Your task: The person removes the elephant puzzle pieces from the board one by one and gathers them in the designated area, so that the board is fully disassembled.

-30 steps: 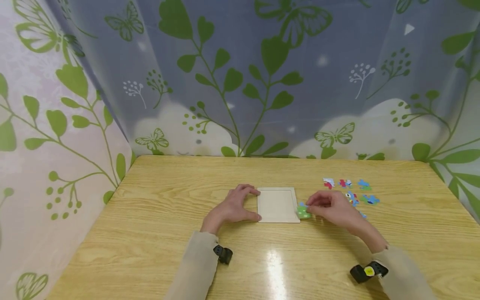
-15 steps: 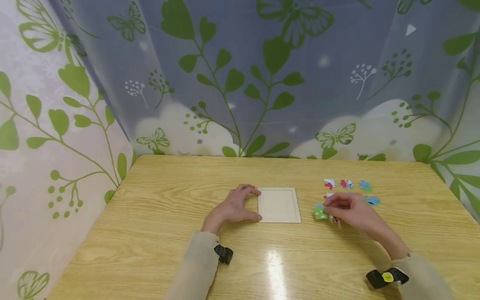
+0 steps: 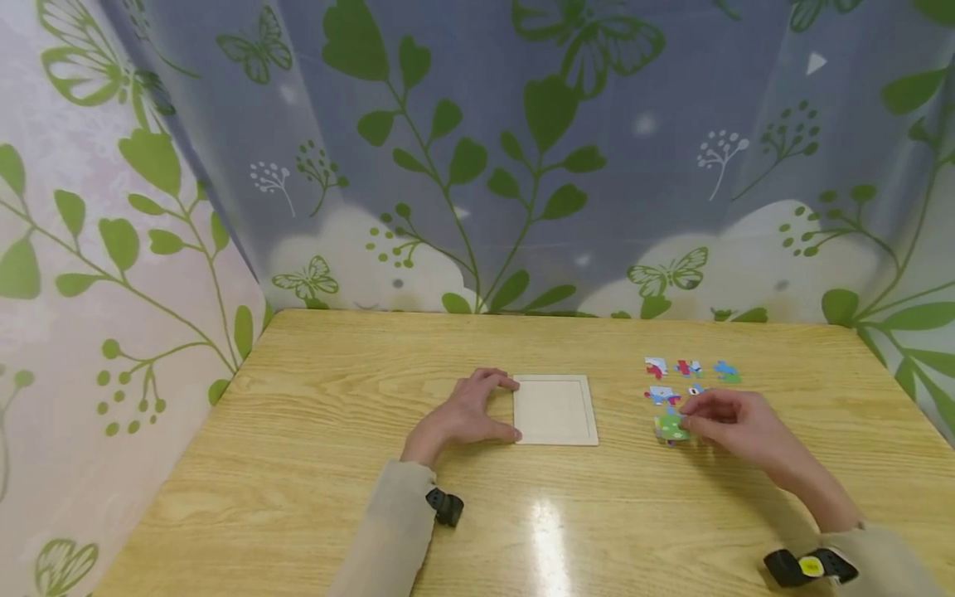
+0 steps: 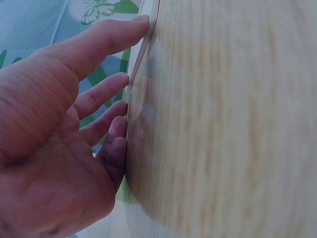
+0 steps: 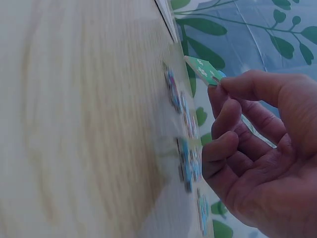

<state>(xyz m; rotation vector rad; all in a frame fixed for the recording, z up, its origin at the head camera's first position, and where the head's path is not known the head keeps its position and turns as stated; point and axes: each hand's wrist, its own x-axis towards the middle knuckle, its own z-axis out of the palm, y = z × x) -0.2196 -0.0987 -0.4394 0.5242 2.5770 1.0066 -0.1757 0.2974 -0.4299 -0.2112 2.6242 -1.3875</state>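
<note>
Thumb and fingertip of my left hand (image 3: 464, 408) touch the left edge of a pale square puzzle tray (image 3: 555, 410), well apart near its two left corners. The left wrist view shows the thumb against the tray's thin edge. Between the thumb and fingers of my right hand (image 3: 742, 424) I pinch a green puzzle piece (image 3: 670, 428) with white flowers and a bit of blue. It is held tilted above the table in the right wrist view, over other pieces that it and the hand partly cover.
Loose puzzle pieces lie right of the tray: a white and red one (image 3: 656, 367), a red and white one (image 3: 688, 367), a blue and green one (image 3: 725, 371), a pale blue one (image 3: 661, 395) and others. A patterned curtain (image 3: 477, 166) hangs behind the wooden table (image 3: 358, 365).
My right hand has moved right, away from the tray, carrying the green puzzle piece over the loose pieces. The left hand and the tray have stayed in place.
</note>
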